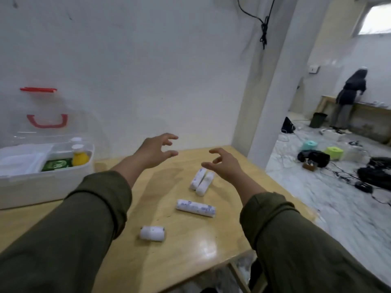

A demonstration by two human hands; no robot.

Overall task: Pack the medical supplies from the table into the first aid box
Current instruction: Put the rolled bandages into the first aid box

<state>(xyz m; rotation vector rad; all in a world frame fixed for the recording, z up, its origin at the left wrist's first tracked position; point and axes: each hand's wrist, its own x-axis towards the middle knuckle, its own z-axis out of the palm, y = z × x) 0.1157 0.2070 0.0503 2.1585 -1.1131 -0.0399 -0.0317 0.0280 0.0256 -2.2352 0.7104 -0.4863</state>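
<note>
At nine o'clock the first aid box (42, 182) stands open on the table (190, 250), holding a green packet (57, 164) and a yellow bottle (80, 158). The left hand (154, 151) and right hand (226, 166) hover empty, fingers spread and loosely curled. Four bandage rolls lie at centre: a short roll (152, 233), a long roll (195, 208), and a touching pair (202, 181) just under the right hand. At three o'clock, cluttered floor (338, 197).

A bare, makeshift workroom: plain white walls (148, 70), a loose cable (263, 28) hanging down, a wooden surface (190, 250), and a marble floor (338, 197) strewn with cables, bags and gear, where a person (349, 98) stands at a bench (370, 111).
</note>
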